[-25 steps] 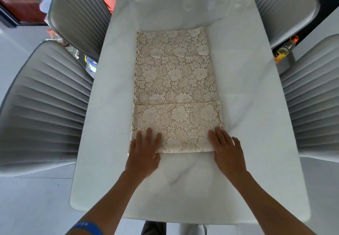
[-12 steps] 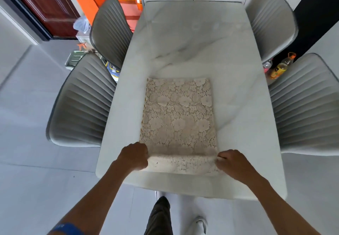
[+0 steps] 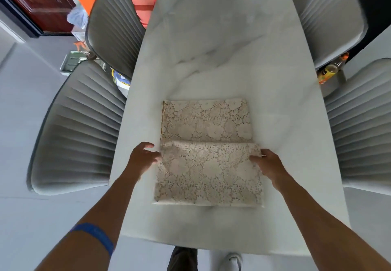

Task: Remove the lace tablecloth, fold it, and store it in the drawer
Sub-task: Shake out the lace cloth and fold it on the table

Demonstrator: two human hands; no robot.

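Head view: lace tablecloth (image 3: 208, 154) is seen already folded into a compact rectangle, laid flat on the marble table (image 3: 211, 38) toward the 6 o'clock end. A near flap is doubled over the far part; its free edge runs 9-to-3 across the middle of the bundle, and the layer beneath is left exposed toward 12 o'clock.

Left hand (image 3: 142, 158) is placed at the flap's 9 o'clock corner, fingers loosely spread and half curled; the edge is touched, but no firm pinch is seen. Right hand (image 3: 267, 165) is set at the 3 o'clock corner, fingers laid onto the lace; whether the layer is actually gripped cannot be told. A blue wristband (image 3: 95, 237) is worn on the left forearm.

Grey chairs (image 3: 80, 127) are ranged at 9 and 3 o'clock. No drawer is in view.

Step judged: one more fold being laid or flattened; storing not yet begun.

Risks, as judged:
- Flap edge is not squared to the far edge, so a skewed bundle is likely if it is pressed as is.
- Polished marble offers little friction; the stack could be slid or splayed if only one side is pushed.
- Open lace can be snagged on fingertips, and a layer dragged out on lifting.
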